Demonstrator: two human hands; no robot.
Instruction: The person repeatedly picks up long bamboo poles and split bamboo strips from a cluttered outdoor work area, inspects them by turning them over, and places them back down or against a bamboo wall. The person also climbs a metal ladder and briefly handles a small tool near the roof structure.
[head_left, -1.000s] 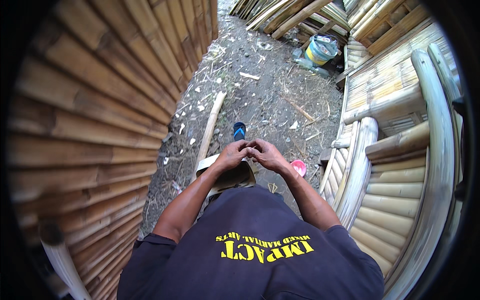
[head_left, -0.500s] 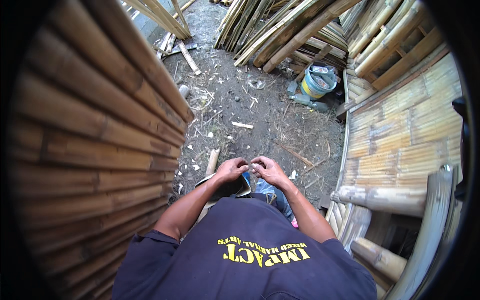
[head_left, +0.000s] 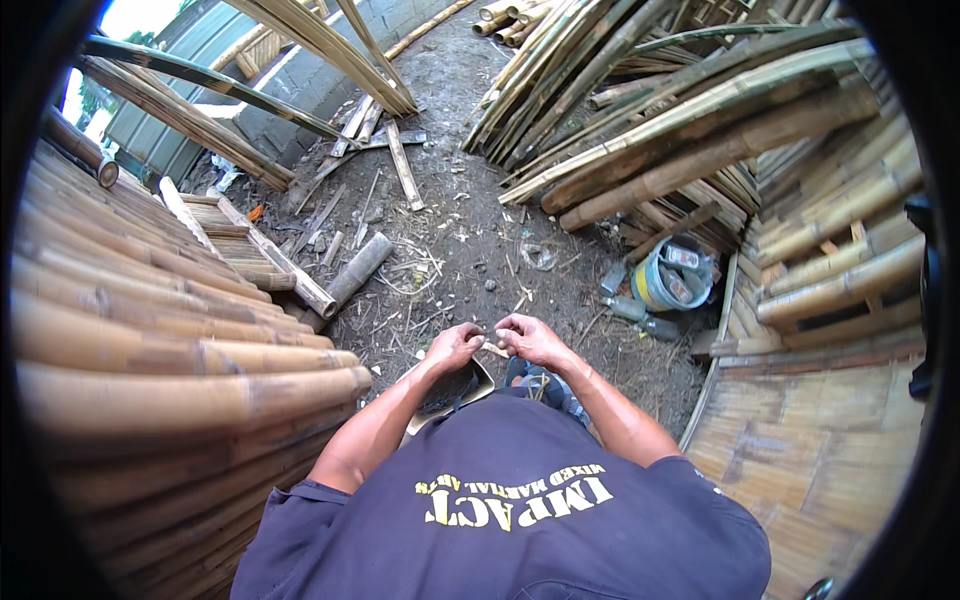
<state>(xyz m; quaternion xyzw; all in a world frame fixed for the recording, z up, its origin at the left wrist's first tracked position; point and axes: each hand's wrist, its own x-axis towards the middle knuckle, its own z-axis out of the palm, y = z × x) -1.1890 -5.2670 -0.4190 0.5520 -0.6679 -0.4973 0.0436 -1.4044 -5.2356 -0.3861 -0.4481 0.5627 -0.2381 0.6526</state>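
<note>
In front of my waist, both hands are held close together with the fingers pinched. My left hand (head_left: 455, 348) has its thumb and fingers pressed together, pointing at the other hand. A narrow gap separates it from my right hand (head_left: 532, 340), whose fingers are curled in the same way. Whatever the fingertips hold, if anything, is too small to make out. Below my left wrist is a dark open container with a pale rim (head_left: 484, 388), partly covered by my forearm and shirt.
A bamboo-slat wall (head_left: 190, 390) rises close on the left; woven bamboo panels (head_left: 800, 440) stand on the right. Ahead lean bundled bamboo strips (head_left: 560, 90). A light-blue bucket (head_left: 652, 285) of bottles stands at the right. Bamboo pieces (head_left: 358, 275) and shavings litter the dirt ground.
My view has tilted upward and swung, bringing more of the far ground, the bamboo bundles and a block wall into sight. Both hands stay close together, fingers still pinched.
</note>
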